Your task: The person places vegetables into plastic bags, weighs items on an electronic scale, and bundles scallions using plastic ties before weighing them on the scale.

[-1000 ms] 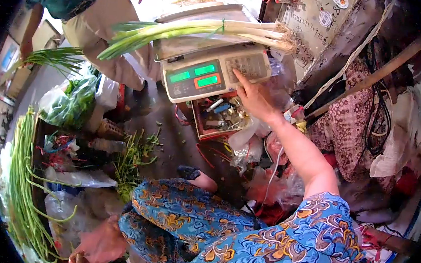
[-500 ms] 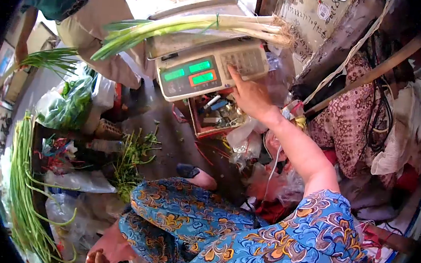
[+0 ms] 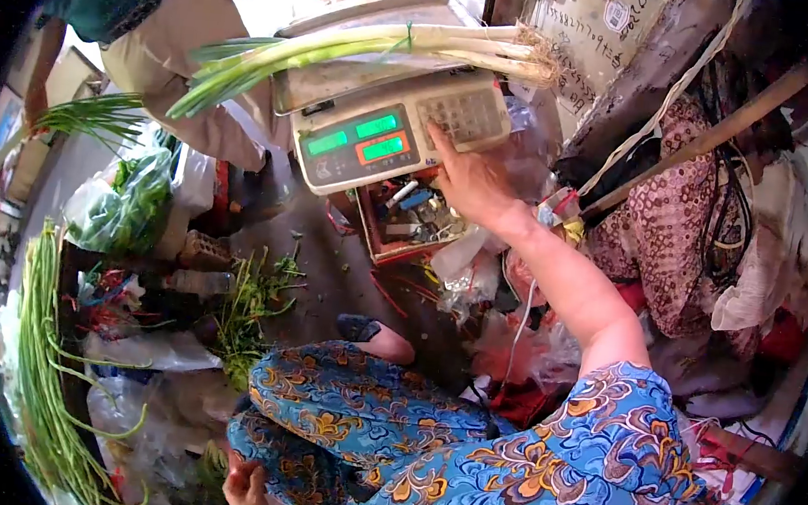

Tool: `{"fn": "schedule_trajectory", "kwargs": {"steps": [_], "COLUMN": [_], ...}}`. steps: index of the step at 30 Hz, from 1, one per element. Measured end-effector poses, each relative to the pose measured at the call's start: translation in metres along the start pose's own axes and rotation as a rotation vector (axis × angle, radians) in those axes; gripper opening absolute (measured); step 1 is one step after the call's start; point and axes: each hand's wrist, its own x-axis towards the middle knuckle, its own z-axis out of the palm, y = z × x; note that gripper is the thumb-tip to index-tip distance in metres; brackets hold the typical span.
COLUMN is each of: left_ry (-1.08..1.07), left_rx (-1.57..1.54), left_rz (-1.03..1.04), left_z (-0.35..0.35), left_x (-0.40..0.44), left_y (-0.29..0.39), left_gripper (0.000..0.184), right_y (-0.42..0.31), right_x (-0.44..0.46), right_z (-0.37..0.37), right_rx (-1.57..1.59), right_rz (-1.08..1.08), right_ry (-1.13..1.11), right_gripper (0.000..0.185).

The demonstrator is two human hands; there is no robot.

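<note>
My right hand (image 3: 474, 184) has its index finger stretched out onto the keypad (image 3: 460, 116) of a white scale (image 3: 344, 174) with green lit displays; it holds nothing. Across the metal pan (image 3: 327, 83) lies a tied bunch of long leeks (image 3: 382, 47), roots to the right. Down at the lower left, beside my knee, my left hand (image 3: 247, 492) has its fingers curled together. What they hold, if anything, is too small to make out.
Another person (image 3: 169, 44) stands at upper left, one hand near green stalks (image 3: 92, 117). Long beans (image 3: 40, 357) hang at far left, by bagged greens (image 3: 123, 202). Below the scale is a box of small items (image 3: 407, 219). A wooden pole (image 3: 707, 139) slants at right.
My left hand has moved right, closer to my knee, and the pinkish sheet-like shape beside it no longer shows. My right index finger stays at the keypad. The view has shifted slightly.
</note>
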Motion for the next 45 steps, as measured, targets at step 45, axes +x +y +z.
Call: {"fn": "schedule_trajectory", "kwargs": {"steps": [45], "left_ry": [0.101], "left_rx": [0.059], "left_rz": [0.028], "left_z": [0.024], "left_x": [-0.001], "left_y": [-0.015], "left_gripper": [0.007], "right_y": [0.001], "right_x": [-0.019], "right_z": [-0.007], "right_rx": [0.080], "right_rz": [-0.031], "right_ry": [0.177], "right_gripper": [0.062]}}
